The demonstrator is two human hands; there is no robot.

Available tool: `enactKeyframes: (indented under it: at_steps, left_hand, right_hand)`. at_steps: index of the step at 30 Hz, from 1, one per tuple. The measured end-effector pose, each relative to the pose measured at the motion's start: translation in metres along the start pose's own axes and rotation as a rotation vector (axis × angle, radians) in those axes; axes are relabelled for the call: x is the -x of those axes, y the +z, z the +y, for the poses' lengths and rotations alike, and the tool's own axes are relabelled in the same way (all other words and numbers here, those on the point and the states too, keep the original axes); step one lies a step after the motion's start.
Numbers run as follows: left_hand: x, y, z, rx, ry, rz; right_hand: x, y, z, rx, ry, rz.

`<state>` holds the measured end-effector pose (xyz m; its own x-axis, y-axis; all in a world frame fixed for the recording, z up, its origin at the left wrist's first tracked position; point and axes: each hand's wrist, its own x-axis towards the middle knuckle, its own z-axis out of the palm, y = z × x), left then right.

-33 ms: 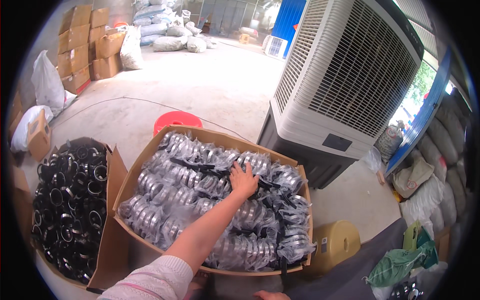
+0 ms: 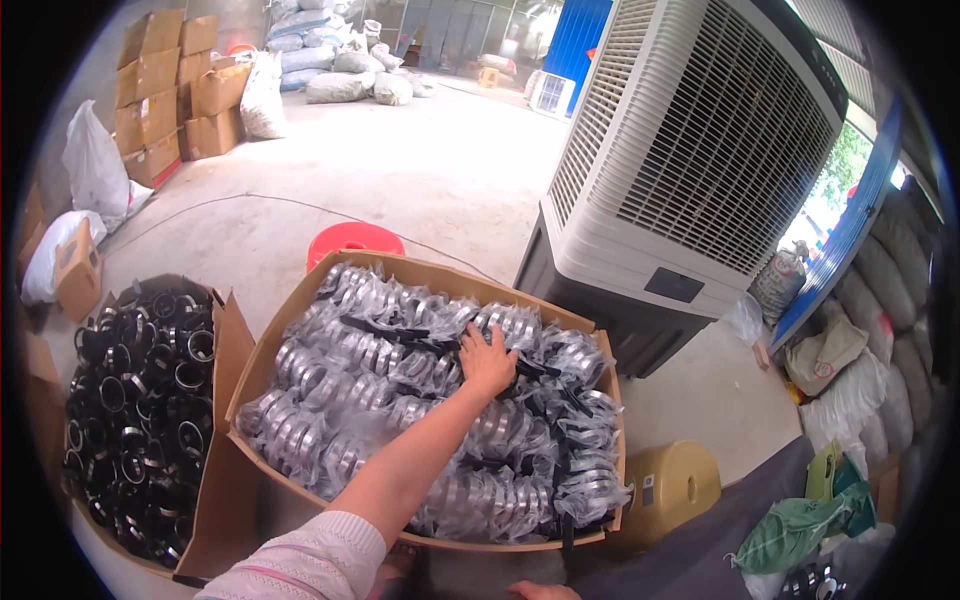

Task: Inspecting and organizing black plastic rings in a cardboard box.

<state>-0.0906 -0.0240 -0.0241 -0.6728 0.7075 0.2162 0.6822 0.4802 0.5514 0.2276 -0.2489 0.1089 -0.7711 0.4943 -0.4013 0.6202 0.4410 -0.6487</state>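
Note:
My left hand [image 2: 488, 362] lies with its fingers spread on top of rows of silver rings wrapped in clear plastic [image 2: 500, 505]. They fill a wide cardboard box [image 2: 246, 375] in front of me. Black strip-like parts [image 2: 385, 330] lie among the bundles, some close to my fingers. What is under my left palm is hidden. Only a bit of my right hand [image 2: 543, 591] shows at the lower edge, near the box's front side, and its fingers cannot be made out.
An open carton of loose black rings [image 2: 140, 410] stands at left. A red plastic stool or bucket [image 2: 355, 240] is behind the box, a large air cooler [image 2: 680, 190] at far right. Beside the box are a yellow stool [image 2: 680, 480] and a green bag [image 2: 800, 535]. A cable [image 2: 250, 195] crosses the floor.

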Motion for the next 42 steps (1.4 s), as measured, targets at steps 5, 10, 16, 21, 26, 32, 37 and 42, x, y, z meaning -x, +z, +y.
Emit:
enactKeyframes:
  at_steps: [5,10,16,21,26,32,37,42]
  left_hand:
    - [-0.001,0.004,-0.002,-0.013,0.007,0.012]
    - [0.000,0.002,0.000,-0.017,0.009,-0.005]
    - [0.000,-0.001,0.001,-0.006,0.002,-0.035]
    - [-0.001,0.000,0.000,0.009,-0.009,-0.065]
    - [0.000,-0.004,0.002,-0.013,-0.015,-0.059]
    - [-0.001,-0.008,0.001,-0.027,-0.021,-0.071]
    - [0.002,0.000,0.005,-0.032,0.009,-0.068]
    - [0.000,-0.002,0.002,-0.060,0.008,-0.043]
  right_hand:
    - [0.000,-0.001,-0.002,-0.003,0.009,-0.004]
    - [-0.001,-0.002,-0.003,-0.013,0.025,-0.007]
    - [0.000,-0.003,-0.004,0.007,0.031,-0.010]
    - [0.000,-0.002,-0.004,0.002,0.017,-0.009]
    - [0.001,-0.001,-0.002,-0.010,0.015,-0.007]
    - [0.001,-0.002,-0.003,0.014,-0.007,-0.002]
    - [0.001,0.002,0.000,-0.004,0.029,0.006]
    - [0.001,0.000,0.002,-0.006,-0.026,0.012]
